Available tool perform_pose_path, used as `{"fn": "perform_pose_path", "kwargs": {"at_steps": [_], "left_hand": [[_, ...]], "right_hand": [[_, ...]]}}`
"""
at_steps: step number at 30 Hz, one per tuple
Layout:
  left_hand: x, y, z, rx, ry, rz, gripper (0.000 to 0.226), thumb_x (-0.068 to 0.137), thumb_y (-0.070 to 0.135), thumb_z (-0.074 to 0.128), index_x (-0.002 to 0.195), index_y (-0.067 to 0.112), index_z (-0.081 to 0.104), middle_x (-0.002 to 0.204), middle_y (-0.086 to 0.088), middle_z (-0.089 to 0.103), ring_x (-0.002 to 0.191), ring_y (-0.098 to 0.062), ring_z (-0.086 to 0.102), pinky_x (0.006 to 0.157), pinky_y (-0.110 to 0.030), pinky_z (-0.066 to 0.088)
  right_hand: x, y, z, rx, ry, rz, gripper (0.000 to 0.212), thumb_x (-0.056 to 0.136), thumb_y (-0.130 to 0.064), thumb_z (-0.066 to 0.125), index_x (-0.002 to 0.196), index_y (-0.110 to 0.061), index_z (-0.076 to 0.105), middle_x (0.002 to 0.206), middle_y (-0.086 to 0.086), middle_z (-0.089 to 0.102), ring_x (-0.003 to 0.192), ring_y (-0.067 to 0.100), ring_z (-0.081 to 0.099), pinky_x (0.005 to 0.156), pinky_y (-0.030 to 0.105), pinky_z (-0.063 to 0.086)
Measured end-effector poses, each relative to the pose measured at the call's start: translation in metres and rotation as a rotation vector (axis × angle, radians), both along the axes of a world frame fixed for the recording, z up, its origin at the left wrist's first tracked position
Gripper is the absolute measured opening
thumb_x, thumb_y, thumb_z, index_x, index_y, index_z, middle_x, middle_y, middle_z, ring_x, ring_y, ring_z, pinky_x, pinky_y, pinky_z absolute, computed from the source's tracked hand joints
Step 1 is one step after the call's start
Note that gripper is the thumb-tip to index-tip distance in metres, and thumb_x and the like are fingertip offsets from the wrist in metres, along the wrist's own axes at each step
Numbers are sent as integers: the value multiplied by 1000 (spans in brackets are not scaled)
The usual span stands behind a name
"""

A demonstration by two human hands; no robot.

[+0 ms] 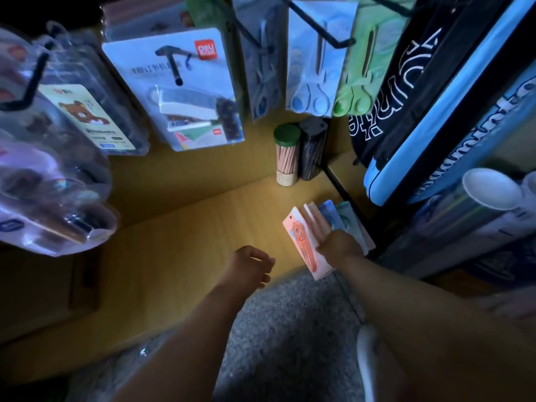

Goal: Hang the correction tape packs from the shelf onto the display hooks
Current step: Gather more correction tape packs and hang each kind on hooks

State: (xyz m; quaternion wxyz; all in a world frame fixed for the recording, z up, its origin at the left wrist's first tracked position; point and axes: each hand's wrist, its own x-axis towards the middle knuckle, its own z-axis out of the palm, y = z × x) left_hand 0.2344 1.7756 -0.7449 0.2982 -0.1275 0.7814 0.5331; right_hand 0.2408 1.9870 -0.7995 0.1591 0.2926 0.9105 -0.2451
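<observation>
Nearest, our left hand hovers over the wooden shelf, fingers loosely curled, holding nothing. Just beyond, our right hand lies flat on the fanned correction tape packs on the shelf's right side. Farther back stands a pencil tube; above it, display hooks carry scissors packs.

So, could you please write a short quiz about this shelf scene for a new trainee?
1. True or false: the left hand holds a pack.
2. Which colour is the nearest correction tape pack on the shelf: A green, B pink, C black?
3. What lid colour has the pencil jar?

Key: 1 false; its fingers are loosely curled and hold nothing. 2 B; the right hand rests on the fanned packs. 3 green.
</observation>
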Motion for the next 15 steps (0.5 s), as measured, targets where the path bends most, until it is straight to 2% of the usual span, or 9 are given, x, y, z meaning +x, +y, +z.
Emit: {"fn": "perform_pose_path", "kwargs": {"at_steps": [4,7,11,13,15], "left_hand": [[-2,0,-7,7,-17,8,10,85,7,72,90,3,64,70,-9,65,51,-12,59,47,-23,47],[-4,-1,-12,0,-14,34,15,87,11,72,95,3,63,69,-8,64,51,-12,59,47,-23,48],[-7,-2,-16,-28,-10,107,37,85,27,75,109,11,52,84,-11,66,75,-22,63,72,-41,57],[-7,-3,-16,69,-46,170,35,86,24,74,109,7,54,86,-9,70,77,-20,66,70,-39,57],[-6,-3,-16,225,-87,237,18,90,15,68,104,5,65,79,-5,74,69,-17,70,62,-31,56]], "right_hand": [[-4,-7,2,53,27,16,33,95,-30,53,106,-1,65,111,14,68,105,30,62,83,33,47],[-9,-15,9,-17,75,1,31,96,-27,50,105,-3,66,104,13,70,98,29,65,72,29,45],[-13,-28,23,-510,209,-56,13,83,-17,71,91,-7,74,89,4,68,88,17,62,73,20,43],[-12,-35,31,-702,228,-7,9,80,-8,72,88,-6,75,82,0,68,78,4,63,66,9,44],[-9,-41,34,-784,194,49,5,79,-7,72,84,-6,75,71,-6,68,56,-11,58,50,1,38]]}}
